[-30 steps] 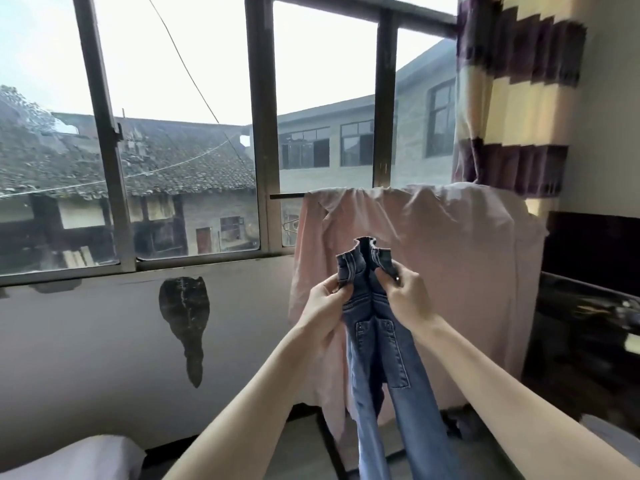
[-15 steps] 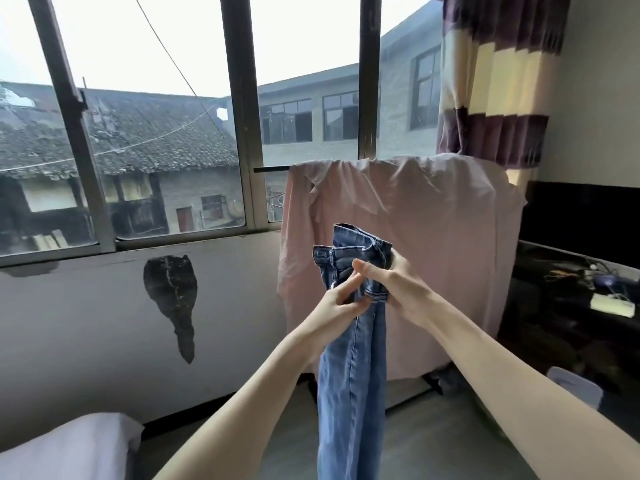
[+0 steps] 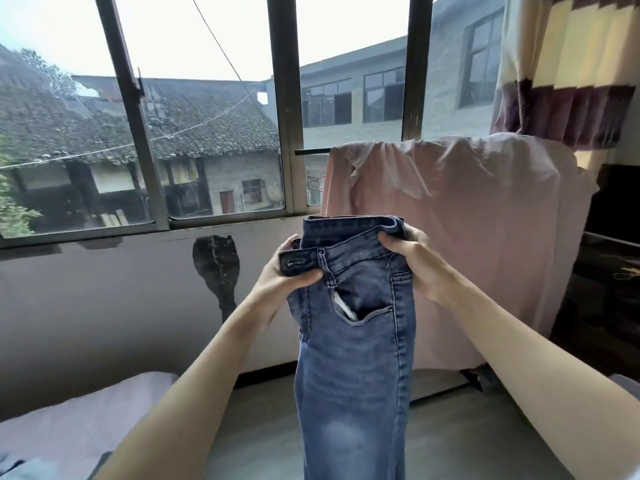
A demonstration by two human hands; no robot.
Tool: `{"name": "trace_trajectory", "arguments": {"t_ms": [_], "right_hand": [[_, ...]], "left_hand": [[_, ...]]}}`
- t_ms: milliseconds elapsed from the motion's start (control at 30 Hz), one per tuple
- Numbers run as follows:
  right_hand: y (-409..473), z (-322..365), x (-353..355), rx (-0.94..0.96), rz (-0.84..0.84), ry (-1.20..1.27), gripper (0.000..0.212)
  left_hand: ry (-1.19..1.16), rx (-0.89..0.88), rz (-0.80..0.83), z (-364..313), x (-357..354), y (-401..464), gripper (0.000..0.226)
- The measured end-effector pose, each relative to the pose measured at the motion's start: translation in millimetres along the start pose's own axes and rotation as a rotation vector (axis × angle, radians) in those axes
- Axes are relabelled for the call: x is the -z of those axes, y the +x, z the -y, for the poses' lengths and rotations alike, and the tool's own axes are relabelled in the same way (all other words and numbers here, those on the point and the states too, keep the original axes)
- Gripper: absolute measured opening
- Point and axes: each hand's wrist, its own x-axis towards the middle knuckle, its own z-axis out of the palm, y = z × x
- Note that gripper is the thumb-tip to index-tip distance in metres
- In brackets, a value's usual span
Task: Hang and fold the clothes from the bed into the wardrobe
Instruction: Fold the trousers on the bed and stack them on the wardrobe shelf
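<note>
Head view: a pair of faded blue denim jeans point(image 3: 353, 358) is held upright in mid-air, centred in the frame, with the waistband at the top and the legs hanging straight down out of the lower edge of the picture. The left hand point(image 3: 289, 271) grips the left end of the waistband; its thumb lies across the front of the button tab and its fingers are curled behind the denim. The right hand point(image 3: 414, 263) grips the right end of the waistband, thumb on the front, fingers wrapped behind the fabric. Both hands are clamped on the jeans, level with each other, with the waistband spanning between them. The front pocket opening, with a strip of white lining showing, lies just below and between the two hands.

Behind the jeans, a pale pink cloth-covered wardrobe point(image 3: 485, 237) stands against the wall; its drape hangs from a dark horizontal rod. A corner of the bed with a white sheet point(image 3: 76, 420) appears at lower left, well below the hands. A dark-framed window point(image 3: 287, 109) fills the upper half, showing tiled roofs and a grey building. A striped cream and maroon curtain point(image 3: 568, 67) hangs at upper right. A dark patch of missing plaster point(image 3: 216, 268) marks the wall below the sill.
</note>
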Motion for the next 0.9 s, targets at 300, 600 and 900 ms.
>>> {"name": "trace_trajectory", "arguments": {"t_ms": [300, 600, 900], "right_hand": [[25, -4, -41, 0.285, 0.019, -0.25, 0.02], [8, -25, -171, 0.428, 0.243, -0.106, 0.027], [-54, -15, -382, 0.412, 0.613, 0.025, 0.025]], "left_hand": [[-0.069, 0.001, -0.215, -28, 6, -52, 0.037], [0.006, 0.114, -0.466, -48, 62, -172, 0.036], [0.087, 0.051, -0.927, -78, 162, -324, 0.014]]}}
